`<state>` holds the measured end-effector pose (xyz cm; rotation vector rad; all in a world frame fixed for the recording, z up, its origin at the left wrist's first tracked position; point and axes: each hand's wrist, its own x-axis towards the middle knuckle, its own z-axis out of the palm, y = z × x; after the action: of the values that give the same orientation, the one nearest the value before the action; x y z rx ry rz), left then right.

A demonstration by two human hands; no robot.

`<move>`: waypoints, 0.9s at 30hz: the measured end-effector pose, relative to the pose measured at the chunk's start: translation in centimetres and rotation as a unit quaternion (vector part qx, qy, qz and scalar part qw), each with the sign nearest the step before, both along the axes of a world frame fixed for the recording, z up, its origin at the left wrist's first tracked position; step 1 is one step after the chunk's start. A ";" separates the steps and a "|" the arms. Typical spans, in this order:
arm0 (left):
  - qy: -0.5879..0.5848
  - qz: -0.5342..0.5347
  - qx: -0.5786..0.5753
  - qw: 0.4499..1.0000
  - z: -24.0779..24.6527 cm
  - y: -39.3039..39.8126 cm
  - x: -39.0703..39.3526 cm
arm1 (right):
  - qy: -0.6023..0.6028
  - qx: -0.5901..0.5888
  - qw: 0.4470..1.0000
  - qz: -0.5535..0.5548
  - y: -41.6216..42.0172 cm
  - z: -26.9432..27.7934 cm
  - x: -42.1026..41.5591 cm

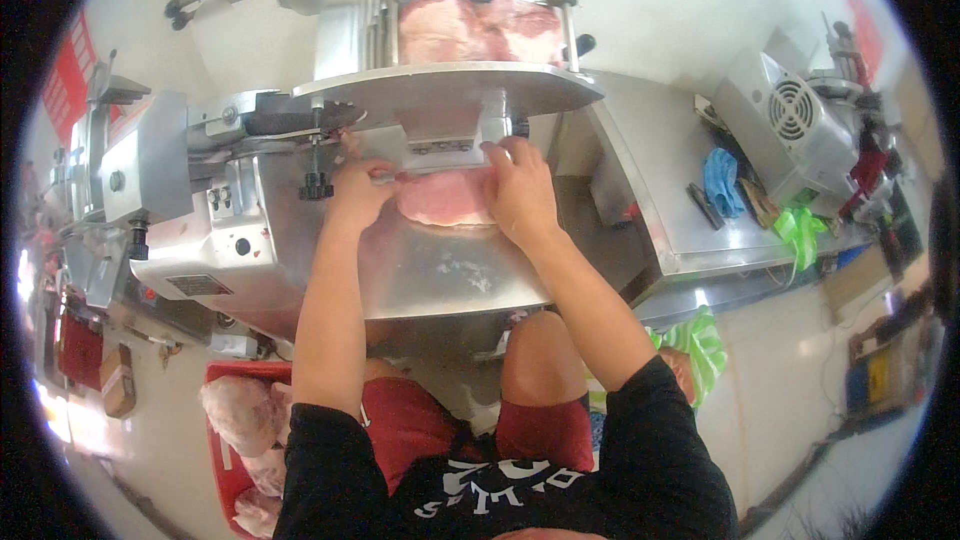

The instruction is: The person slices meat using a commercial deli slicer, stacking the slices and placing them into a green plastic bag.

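Observation:
A flat slice of raw pink meat (446,197) with a pale fatty edge lies on the metal surface of a meat slicer (465,277). My left hand (360,191) is at its left end, fingers curled close to the edge. At the right end, my right hand (525,191) has its fingers on the slice; its thumb side touches the meat. Whether the left fingers pinch the meat is hard to tell. Beyond both hands, a large block of raw meat (480,30) sits in the slicer's carriage behind a metal plate (450,82).
A black adjusting knob (316,186) stands just left of my left hand. A steel table (652,165) at the right holds a blue cloth (722,181) and a grey machine (780,112). A red crate (221,457) with pieces of meat is on the floor, lower left.

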<state>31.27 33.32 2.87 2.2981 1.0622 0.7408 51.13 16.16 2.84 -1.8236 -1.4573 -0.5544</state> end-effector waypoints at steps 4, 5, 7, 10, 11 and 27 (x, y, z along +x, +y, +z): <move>-0.372 0.007 -0.286 0.883 0.9 2.1 -0.1 | -0.042 -0.073 0.982 0.171 -0.1 -0.1 -1.2; -0.433 -0.028 -0.354 0.829 1.1 2.5 -0.3 | -0.063 -0.096 0.979 0.171 -0.4 -0.4 -1.6; -0.538 -0.096 -0.473 0.691 1.8 3.3 -0.9 | -0.079 -0.133 0.973 0.171 -0.5 -0.4 -2.1; -0.546 -0.167 -0.501 0.650 1.7 3.3 -1.0 | -0.072 -0.161 0.970 0.171 -0.5 -0.1 -2.0; -0.544 -0.162 -0.517 0.640 1.7 3.3 -0.9 | -0.073 -0.158 0.970 0.171 -0.5 -0.1 -1.9; -0.267 -0.139 -0.245 0.922 1.8 -2.4 1.5 | 0.163 0.026 0.963 0.211 0.2 0.0 -1.7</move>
<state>32.74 30.93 4.70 1.6323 0.5670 0.8088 49.48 16.40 2.87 -1.4196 -1.5198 -0.0724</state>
